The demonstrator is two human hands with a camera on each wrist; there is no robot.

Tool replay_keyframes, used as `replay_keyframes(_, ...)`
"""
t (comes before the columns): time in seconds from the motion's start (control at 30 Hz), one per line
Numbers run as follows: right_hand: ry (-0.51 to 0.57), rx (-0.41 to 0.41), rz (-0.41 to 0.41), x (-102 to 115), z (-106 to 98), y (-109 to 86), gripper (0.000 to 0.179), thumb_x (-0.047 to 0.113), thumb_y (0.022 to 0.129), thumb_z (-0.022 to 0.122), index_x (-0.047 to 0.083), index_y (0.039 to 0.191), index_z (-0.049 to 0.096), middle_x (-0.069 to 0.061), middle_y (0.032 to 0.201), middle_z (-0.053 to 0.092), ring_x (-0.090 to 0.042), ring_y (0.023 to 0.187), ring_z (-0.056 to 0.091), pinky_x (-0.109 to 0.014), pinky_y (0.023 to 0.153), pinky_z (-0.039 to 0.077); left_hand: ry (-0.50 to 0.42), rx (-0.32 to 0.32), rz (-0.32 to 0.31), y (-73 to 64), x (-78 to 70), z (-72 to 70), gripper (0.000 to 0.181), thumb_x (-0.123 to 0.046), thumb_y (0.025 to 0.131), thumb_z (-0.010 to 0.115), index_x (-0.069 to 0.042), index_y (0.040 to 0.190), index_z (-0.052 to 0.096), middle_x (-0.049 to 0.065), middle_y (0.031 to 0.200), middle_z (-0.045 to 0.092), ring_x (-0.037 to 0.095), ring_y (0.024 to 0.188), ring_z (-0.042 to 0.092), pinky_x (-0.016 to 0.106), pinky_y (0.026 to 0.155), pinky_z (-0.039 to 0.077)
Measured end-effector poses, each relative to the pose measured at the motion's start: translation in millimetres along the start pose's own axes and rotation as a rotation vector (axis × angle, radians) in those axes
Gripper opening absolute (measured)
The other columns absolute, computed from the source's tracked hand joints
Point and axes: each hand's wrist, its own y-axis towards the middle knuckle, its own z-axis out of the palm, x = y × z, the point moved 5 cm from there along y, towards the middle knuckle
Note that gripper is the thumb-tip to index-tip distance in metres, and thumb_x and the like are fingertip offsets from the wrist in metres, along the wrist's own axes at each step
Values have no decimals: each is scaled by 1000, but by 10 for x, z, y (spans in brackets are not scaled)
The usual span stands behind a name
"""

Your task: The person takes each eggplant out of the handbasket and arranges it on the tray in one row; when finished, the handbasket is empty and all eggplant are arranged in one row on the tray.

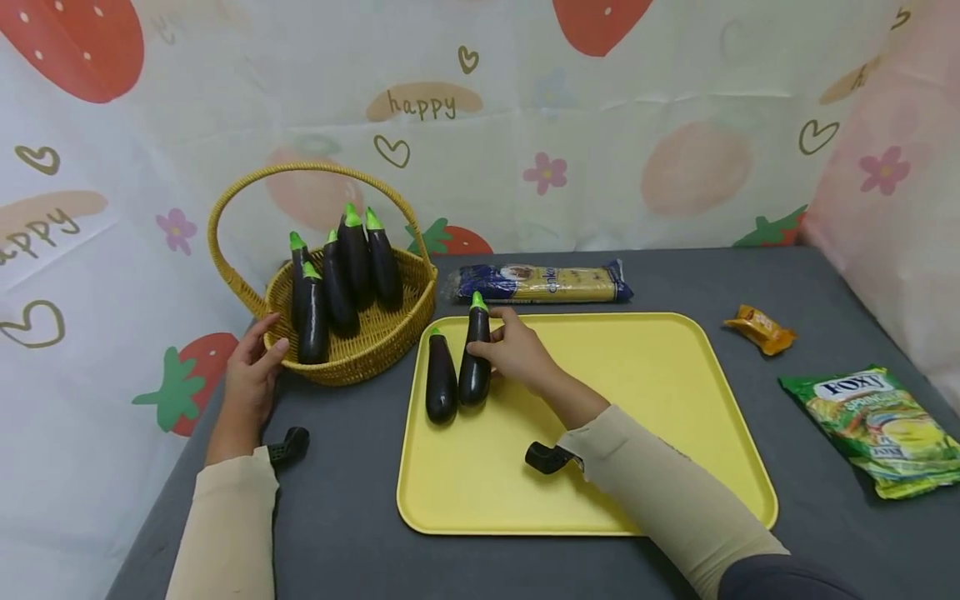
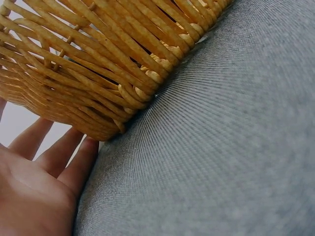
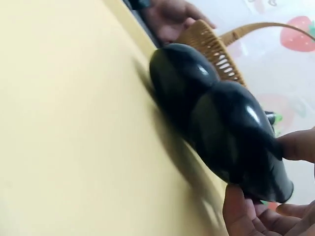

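As basket (image 1: pixel 367 362) holds perhaps five eggplants (image 1: pixel 340 292), left grip (image 1: pixel 251 379) spread, right grip (image 1: pixel 519 354) pinching another (image 1: pixel 473 382) over tray (image 1: pixel 637 383)

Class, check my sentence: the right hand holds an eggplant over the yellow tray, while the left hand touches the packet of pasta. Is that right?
Not quite: the left hand touches the basket, as the head and left wrist views show. The right hand does hold an eggplant over the yellow tray.
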Motion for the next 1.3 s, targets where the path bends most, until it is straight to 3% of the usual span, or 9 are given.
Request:
replay_keyframes(0.17, -75, 47, 23, -75, 69, -23, 77, 33, 89, 72, 11, 149, 30, -10, 104, 61, -22, 76, 65, -35, 60, 54, 6, -11, -6, 12, 9, 8, 42, 4, 98, 51, -1, 140, 48, 14, 128, 47, 18, 104, 51, 20, 80, 49)
replay_keyframes(0.57, -337, 50, 23, -41, 85, -61, 85, 53, 87, 67, 10, 149, 28, -2, 92, 65, -19, 61, 65, -35, 63, 49, 21, -5, -20, 42, 40, 23, 43, 2, 99, 51, -5, 141, 50, 13, 133, 44, 18, 108, 48, 20, 85, 47)
replay_keyframes(0.8, -332, 55, -8, -26, 113, -65, 81, 49, 91, 65, 9, 150, 27, -1, 83, 65, -21, 60, 64, -35, 61, 49, 8, -55, 4, 1, 43, -11, 43, 5, 98, 50, 0, 140, 48, 13, 127, 48, 16, 100, 52, 19, 79, 49)
replay_keyframes(1.03, -345, 65, -27, 37, 56, -78, 80, 50, 92, 63, 9, 150, 27, -3, 86, 63, -20, 61, 65, -35, 63, 49, -9, -38, 11, 7, 45, -9, 42, 3, 98, 52, 0, 140, 49, 13, 126, 49, 14, 99, 53, 18, 79, 49)
replay_keyframes(1.2, -366, 45, -81, 234, 21, -26, 75, 46, 93, 63, 10, 149, 30, -2, 94, 61, -19, 63, 66, -35, 63, 50, -2, -41, 8, 14, 40, -6, 41, 2, 98, 53, 0, 139, 50, 14, 127, 48, 16, 101, 52, 19, 80, 49)
replay_keyframes(1.3, -352, 57, -133, 439, 109, 47, 71, 42, 94, 64, 10, 148, 33, -3, 96, 58, -19, 65, 66, -34, 61, 51, 0, -43, 6, 17, 38, -2, 41, 2, 98, 53, -1, 138, 51, 14, 128, 48, 16, 102, 51, 19, 80, 49)
